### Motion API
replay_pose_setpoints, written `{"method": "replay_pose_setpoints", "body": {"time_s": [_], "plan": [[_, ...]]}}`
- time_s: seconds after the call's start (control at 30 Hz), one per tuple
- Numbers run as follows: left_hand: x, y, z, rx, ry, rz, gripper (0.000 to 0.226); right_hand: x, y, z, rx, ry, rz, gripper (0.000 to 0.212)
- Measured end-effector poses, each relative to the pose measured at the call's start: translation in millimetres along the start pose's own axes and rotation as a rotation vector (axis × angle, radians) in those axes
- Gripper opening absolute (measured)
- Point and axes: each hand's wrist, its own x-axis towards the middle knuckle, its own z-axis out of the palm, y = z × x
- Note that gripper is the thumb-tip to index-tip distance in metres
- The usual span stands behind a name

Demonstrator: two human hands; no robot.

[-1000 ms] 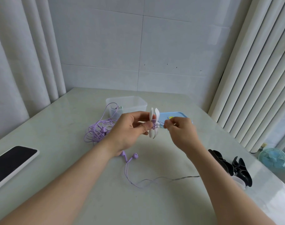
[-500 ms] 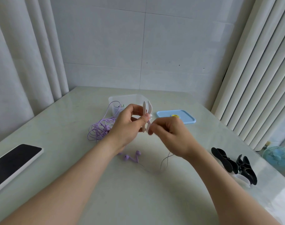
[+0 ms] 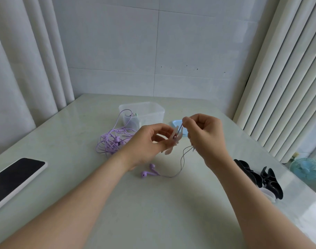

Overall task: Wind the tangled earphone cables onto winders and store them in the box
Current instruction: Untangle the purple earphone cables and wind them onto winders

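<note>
Head: cable between right fingers

This looks like a room in a home. A pale, glossy table stands in a corner, and behind the table is a wall of large white tiles. White curtains hang left of the table, pleated curtains right of it. A phone lies at the table's left edge and a plastic box near its far end. Beyond its right edge stands a small blue fan.
</note>
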Motion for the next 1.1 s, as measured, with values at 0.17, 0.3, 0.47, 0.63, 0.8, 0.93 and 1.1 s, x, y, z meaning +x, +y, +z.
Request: {"method": "replay_pose_setpoints", "body": {"time_s": [0.17, 0.3, 0.47, 0.63, 0.8, 0.93, 1.1], "plan": [[-3.6, 6.6, 3.4, -0.131, -0.039, 0.029, 0.023, 8.4, 9.9, -6.3, -0.012, -0.034, 0.156, 0.030], [0.2, 10.2, -0.1, -0.356, 0.155, 0.001, 0.020, 10.5, 22.0, -6.5, -0.115, -0.197, 0.247, 0.030], [4.1, 10.2, -9.4, -0.342, 0.386, -0.012, 0.015, 0.6, 14.2, -0.4, -0.148, -0.514, 0.265, 0.030], [5.7, 4.8, -9.2, -0.336, 0.470, -0.036, 0.022, -8.8, 1.9, 5.9, -0.081, -0.728, 0.246, 0.030], [3.0, -1.0, -13.4, 0.076, 0.344, 0.004, 0.018, -9.2, -8.7, 0.7, -0.013, -0.623, 0.166, 0.028], [1.6, -0.9, -10.5, 0.091, 0.131, 0.016, 0.015, -8.3, -12.2, -2.6, 0.043, -0.429, 0.113, 0.033], [-3.8, 6.2, -7.4, 0.083, -0.029, -0.013, 0.018, -3.9, -10.2, -3.8, 0.073, -0.268, 0.147, 0.037]]}}
